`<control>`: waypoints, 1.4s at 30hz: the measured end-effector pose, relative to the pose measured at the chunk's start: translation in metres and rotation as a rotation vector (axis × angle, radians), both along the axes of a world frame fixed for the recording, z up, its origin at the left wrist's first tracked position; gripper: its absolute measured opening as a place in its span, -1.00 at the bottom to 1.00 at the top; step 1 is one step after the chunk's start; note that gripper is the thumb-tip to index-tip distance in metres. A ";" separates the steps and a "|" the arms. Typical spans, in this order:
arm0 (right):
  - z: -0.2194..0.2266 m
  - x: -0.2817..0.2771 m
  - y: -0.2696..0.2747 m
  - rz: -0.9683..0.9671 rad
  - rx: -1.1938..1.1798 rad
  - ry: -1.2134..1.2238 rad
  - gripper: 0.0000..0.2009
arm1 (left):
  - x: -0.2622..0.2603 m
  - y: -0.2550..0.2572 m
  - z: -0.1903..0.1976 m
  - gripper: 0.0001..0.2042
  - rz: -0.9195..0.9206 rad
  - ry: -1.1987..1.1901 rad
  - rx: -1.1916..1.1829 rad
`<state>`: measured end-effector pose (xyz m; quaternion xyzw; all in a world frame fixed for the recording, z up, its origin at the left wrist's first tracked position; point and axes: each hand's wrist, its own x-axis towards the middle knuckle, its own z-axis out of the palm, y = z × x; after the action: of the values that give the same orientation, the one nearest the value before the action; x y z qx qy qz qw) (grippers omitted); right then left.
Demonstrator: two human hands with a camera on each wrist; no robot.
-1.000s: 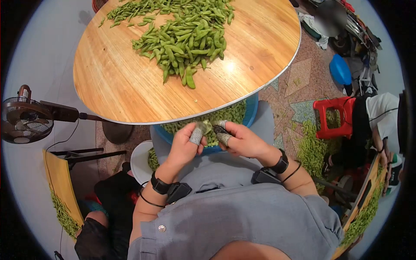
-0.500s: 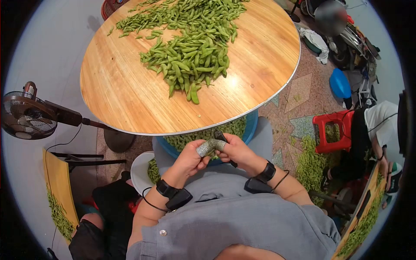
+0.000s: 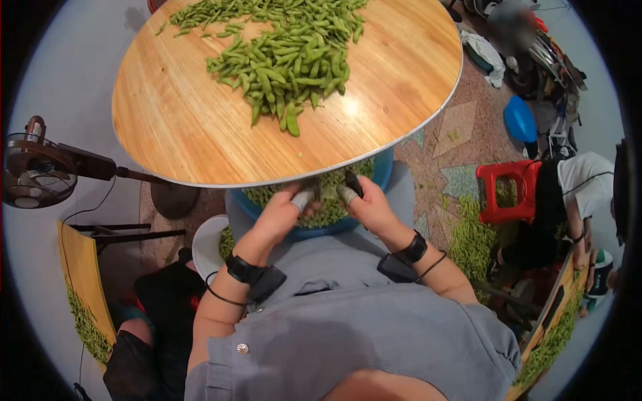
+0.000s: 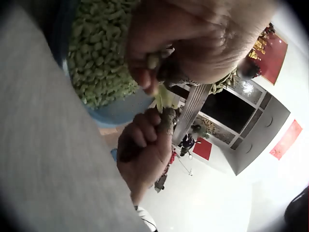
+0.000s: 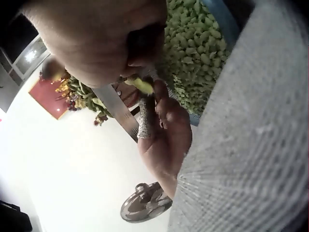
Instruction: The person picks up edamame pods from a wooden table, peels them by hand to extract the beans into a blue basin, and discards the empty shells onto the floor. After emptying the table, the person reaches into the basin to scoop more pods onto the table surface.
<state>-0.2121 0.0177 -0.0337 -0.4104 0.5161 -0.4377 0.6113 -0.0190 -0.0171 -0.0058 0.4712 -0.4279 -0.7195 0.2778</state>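
At lower center, above a round blue basin (image 3: pixel 384 168) of loose green beans (image 3: pixel 330 215), I saw the left hand (image 3: pixel 277 215) pinching a yellow-green pod (image 5: pixel 143 86); I couldn't tell what the curled right hand (image 3: pixel 376 212) gripped.

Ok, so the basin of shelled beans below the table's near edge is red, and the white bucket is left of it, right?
No: the basin is blue, as the head view shows. The shelled beans and white bucket are as you said.
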 end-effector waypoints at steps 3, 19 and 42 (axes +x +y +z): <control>0.009 0.001 0.000 -0.016 -0.031 -0.032 -0.89 | 0.010 -0.014 -0.042 -0.74 -0.106 -0.537 -0.909; 0.106 0.026 -0.081 -0.015 -0.627 0.755 -0.78 | 0.120 0.043 -0.005 -0.80 0.179 -0.240 -0.153; 0.115 0.016 -0.015 0.198 -0.238 0.066 -0.68 | 0.014 0.007 0.078 -0.89 -0.011 0.266 -0.092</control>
<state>-0.1964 0.0027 0.0813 -0.5430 0.4373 -0.4196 0.5813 -0.0049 -0.0105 0.0720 0.3562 -0.4223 -0.7567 0.3495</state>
